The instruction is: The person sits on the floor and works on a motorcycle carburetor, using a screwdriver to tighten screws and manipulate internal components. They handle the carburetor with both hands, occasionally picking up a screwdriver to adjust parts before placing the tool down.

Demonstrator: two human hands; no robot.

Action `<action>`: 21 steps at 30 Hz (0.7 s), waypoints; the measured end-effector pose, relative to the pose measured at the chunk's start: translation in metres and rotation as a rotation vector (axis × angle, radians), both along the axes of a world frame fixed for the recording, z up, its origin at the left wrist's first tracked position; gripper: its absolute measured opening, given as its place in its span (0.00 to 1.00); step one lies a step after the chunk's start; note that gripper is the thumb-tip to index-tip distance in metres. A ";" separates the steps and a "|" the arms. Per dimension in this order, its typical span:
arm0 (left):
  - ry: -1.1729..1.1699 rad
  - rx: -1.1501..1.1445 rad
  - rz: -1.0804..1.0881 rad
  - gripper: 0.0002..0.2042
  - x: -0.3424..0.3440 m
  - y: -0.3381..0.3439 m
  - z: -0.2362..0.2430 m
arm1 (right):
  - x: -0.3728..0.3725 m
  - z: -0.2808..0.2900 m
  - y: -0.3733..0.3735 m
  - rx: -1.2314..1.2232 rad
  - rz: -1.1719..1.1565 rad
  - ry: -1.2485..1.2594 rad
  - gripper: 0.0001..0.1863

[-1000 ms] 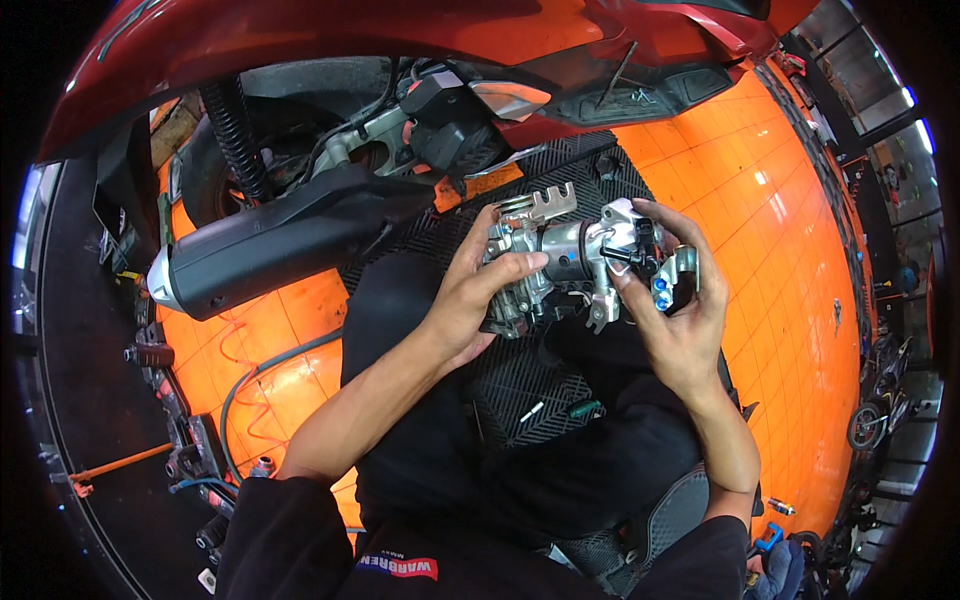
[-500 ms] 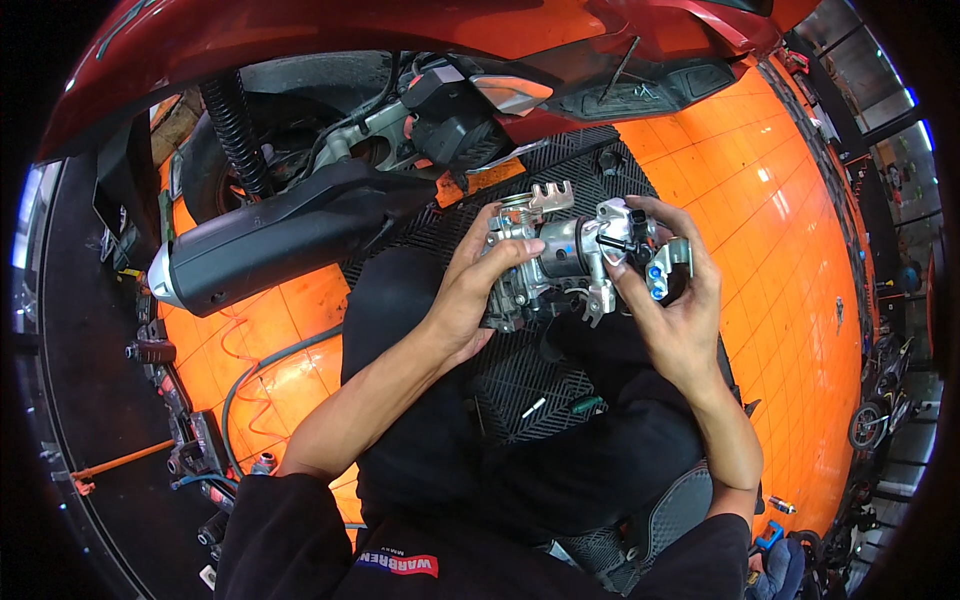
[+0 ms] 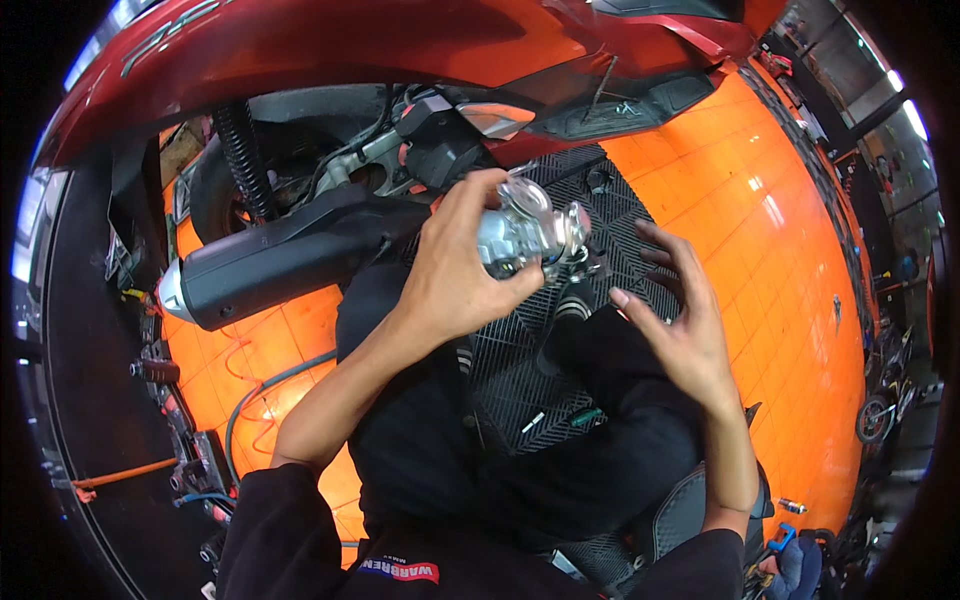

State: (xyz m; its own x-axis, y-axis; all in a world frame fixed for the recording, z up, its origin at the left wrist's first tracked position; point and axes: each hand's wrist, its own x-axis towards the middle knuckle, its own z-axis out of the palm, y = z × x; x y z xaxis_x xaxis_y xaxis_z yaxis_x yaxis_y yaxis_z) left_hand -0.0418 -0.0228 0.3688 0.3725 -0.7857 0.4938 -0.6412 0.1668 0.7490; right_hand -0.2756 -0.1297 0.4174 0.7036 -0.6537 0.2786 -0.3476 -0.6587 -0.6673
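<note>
My left hand (image 3: pixel 455 265) is closed around a silvery metal throttle body (image 3: pixel 528 232), held in the air over my crossed legs. The part is tilted, with a round opening at its upper end, and motion blurs some of its detail. To its right, my right hand (image 3: pixel 685 330) is apart from it with nothing in the grasp. Its thumb and fingers are spread and face the part.
A red scooter's body (image 3: pixel 400 60) spans the far side, its black muffler (image 3: pixel 290 262) reaching toward the left. Below my hands lies a black ridged mat (image 3: pixel 505 365) with a white stick (image 3: pixel 533 422) and a green object (image 3: pixel 585 416). A dark hose (image 3: pixel 245 390) curves over orange flooring.
My right hand has let go of the throttle body and opened. My left hand alone now holds it, turned and moved slightly up and left.
</note>
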 end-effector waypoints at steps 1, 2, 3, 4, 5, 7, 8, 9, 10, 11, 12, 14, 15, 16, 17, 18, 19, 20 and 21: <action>-0.104 0.005 -0.044 0.34 -0.002 0.001 0.004 | -0.004 0.006 0.011 -0.022 -0.002 -0.003 0.31; -0.146 0.032 -0.065 0.36 -0.006 0.001 0.006 | -0.009 0.004 0.023 0.133 -0.023 -0.018 0.29; -0.182 0.053 -0.098 0.37 -0.014 0.001 0.008 | -0.016 0.003 0.038 0.284 -0.056 -0.030 0.27; -0.221 0.071 -0.140 0.38 -0.025 0.000 0.009 | -0.019 -0.008 0.055 0.472 -0.102 -0.146 0.25; -0.242 0.130 -0.141 0.40 -0.031 0.005 0.009 | -0.014 -0.014 0.073 0.615 -0.126 -0.212 0.25; -0.274 0.218 -0.165 0.42 -0.046 0.012 0.001 | -0.006 -0.043 0.101 0.851 -0.205 -0.464 0.24; -0.294 0.243 -0.186 0.43 -0.054 0.015 -0.007 | -0.001 -0.060 0.111 0.934 -0.282 -0.583 0.23; -0.325 0.281 -0.196 0.44 -0.063 0.018 -0.019 | 0.004 -0.082 0.119 0.982 -0.382 -0.636 0.23; -0.320 0.317 -0.205 0.43 -0.070 0.022 -0.028 | 0.008 -0.096 0.128 1.028 -0.454 -0.745 0.21; -0.323 0.360 -0.206 0.43 -0.075 0.028 -0.037 | 0.013 -0.109 0.137 1.081 -0.518 -0.859 0.20; -0.323 0.407 -0.204 0.43 -0.081 0.033 -0.047 | 0.014 -0.127 0.146 1.101 -0.602 -0.879 0.19; -0.357 0.443 -0.209 0.42 -0.091 0.043 -0.066 | 0.021 -0.147 0.159 1.081 -0.727 -0.901 0.16; -0.386 0.484 -0.215 0.41 -0.097 0.048 -0.075 | 0.022 -0.158 0.162 1.105 -0.771 -0.923 0.16; -0.398 0.516 -0.207 0.40 -0.102 0.052 -0.084 | 0.023 -0.173 0.164 1.118 -0.802 -0.914 0.17; -0.410 0.547 -0.197 0.40 -0.105 0.056 -0.093 | 0.023 -0.187 0.168 1.133 -0.830 -0.903 0.17; -0.395 0.566 -0.194 0.40 -0.106 0.061 -0.104 | 0.024 -0.191 0.172 1.159 -0.836 -0.888 0.17; -0.379 0.602 -0.178 0.39 -0.109 0.064 -0.104 | 0.024 -0.192 0.174 1.176 -0.843 -0.875 0.18; -0.355 0.619 -0.165 0.39 -0.110 0.068 -0.110 | 0.024 -0.194 0.176 1.195 -0.848 -0.859 0.18; -0.328 0.634 -0.152 0.39 -0.112 0.070 -0.113 | 0.021 -0.198 0.178 1.178 -0.845 -0.833 0.18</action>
